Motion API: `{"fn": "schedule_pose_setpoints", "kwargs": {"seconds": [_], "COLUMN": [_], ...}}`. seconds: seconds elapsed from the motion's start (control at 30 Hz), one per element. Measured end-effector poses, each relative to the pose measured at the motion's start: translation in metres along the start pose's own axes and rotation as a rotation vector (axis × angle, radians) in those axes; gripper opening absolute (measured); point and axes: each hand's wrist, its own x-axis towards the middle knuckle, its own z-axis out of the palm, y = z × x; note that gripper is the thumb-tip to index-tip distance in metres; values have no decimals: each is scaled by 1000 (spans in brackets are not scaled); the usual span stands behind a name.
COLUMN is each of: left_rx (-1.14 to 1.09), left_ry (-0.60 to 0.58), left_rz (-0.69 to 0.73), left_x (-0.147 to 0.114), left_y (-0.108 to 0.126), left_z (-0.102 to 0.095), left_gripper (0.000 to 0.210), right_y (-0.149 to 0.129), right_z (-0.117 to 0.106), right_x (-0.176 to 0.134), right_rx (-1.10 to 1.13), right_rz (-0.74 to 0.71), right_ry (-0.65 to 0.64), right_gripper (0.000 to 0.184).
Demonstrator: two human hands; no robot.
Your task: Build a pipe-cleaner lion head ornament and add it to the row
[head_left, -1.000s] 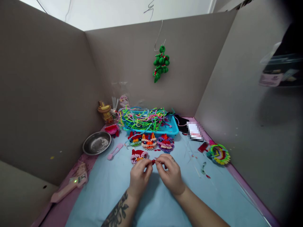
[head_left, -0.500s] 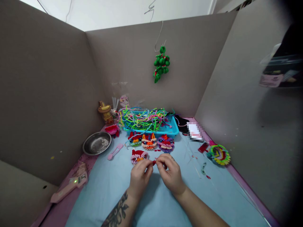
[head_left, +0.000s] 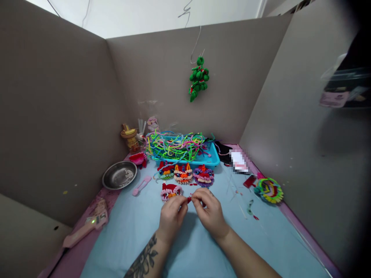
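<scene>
Between my fingertips is a small red fuzzy piece (head_left: pixel 189 199), probably chenille stem, its shape mostly covered. My left hand (head_left: pixel 173 216) pinches its left end, and my right hand (head_left: pixel 209 211) pinches close by on the right. Just beyond my left hand lies a pink and red chenille lion-like head (head_left: pixel 171 191) with eyes. Behind it, in a row, are a red and green head (head_left: pixel 166 171), an orange and cream head (head_left: pixel 183 173) and a purple and red head (head_left: pixel 203 175). Tiny red bits (head_left: pixel 193 184) lie in front of that row.
A blue tray (head_left: pixel 216 158) heaped with colourful chenille stems (head_left: pixel 176 146) stands at the back. To the left are a metal bowl (head_left: pixel 110 177), pink clip-like tool (head_left: pixel 142 185) and pink glue gun (head_left: pixel 87 230). A yellow-green chenille ring (head_left: pixel 269 190) sits right. Grey partitions surround the table.
The whole view has shifted very slightly. Both hands keep their pinch on the small red piece in nearly the same place, and nothing on the table has moved.
</scene>
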Motion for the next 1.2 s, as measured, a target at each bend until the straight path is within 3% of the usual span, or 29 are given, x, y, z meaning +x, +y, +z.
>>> {"fn": "schedule_pose_setpoints", "kwargs": {"seconds": [0.77, 0.87, 1.0, 1.2], "left_rx": [-37, -127, -290, -546], "left_ry": [-44, -33, -20, 42], "left_rz": [-44, -144, -395, -672], "left_x": [-4, -1, 6, 9], "left_y": [-2, 0, 3, 1], "left_z": [0, 0, 0, 2], "left_gripper": [14, 12, 10, 14], "right_y": [0, 0, 2, 1], "right_z": [1, 2, 3, 9], "right_x": [0, 0, 0, 3], "right_rx": [29, 37, 86, 194], "right_rz": [29, 46, 167, 265], "right_ry": [-22, 24, 110, -26], "right_gripper": [12, 11, 12, 7]}}
